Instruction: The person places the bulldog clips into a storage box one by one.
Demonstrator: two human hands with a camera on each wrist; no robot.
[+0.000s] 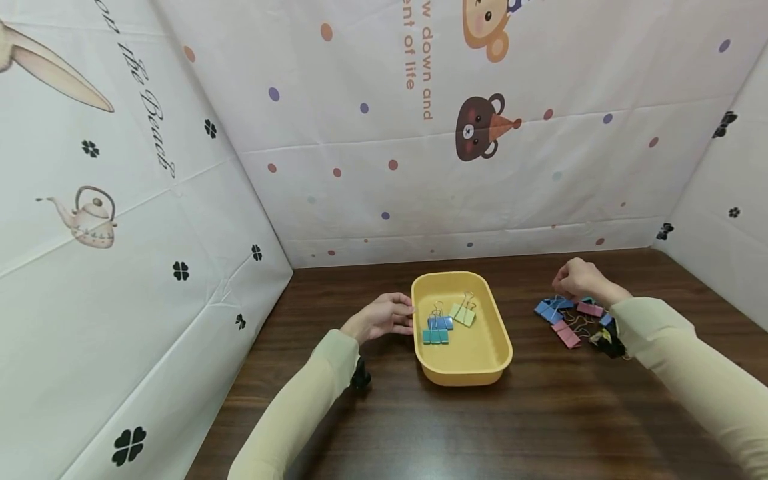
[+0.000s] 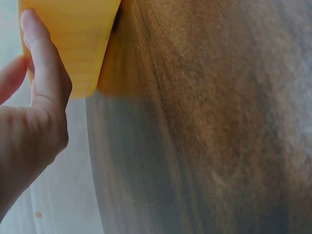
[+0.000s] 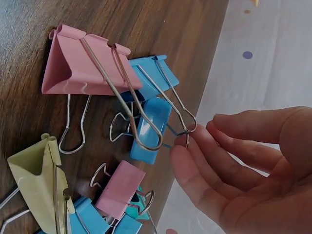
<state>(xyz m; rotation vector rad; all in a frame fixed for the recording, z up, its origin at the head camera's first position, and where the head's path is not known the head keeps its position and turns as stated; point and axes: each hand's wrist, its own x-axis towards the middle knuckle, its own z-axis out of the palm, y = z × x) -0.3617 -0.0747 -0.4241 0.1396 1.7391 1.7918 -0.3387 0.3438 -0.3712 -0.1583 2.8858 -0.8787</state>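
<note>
A yellow tray [image 1: 468, 360] stands on the table, with a teal binder clip [image 1: 435, 337], a blue one [image 1: 441, 323] and pale green clips [image 1: 463, 314] inside. At its left side my left hand [image 1: 387, 315] touches the wall with extended fingers [image 2: 44, 58]. My right hand [image 1: 579, 279] is over the loose pile of binder clips to the right. Its bent fingertips [image 3: 183, 158] are right at the wire handle of a blue binder clip [image 3: 155, 78]. Around it lie another blue clip [image 3: 152, 129], a large pink clip [image 3: 87, 66] and a small pink clip [image 3: 121, 189].
A yellow-green clip [image 3: 34, 180] and a teal clip [image 3: 139, 202] lie in the pile too. The dark wooden table [image 1: 456, 433] meets a printed white cloth [image 1: 360, 200] at the back and left. Brown table surface separates the tray from the pile.
</note>
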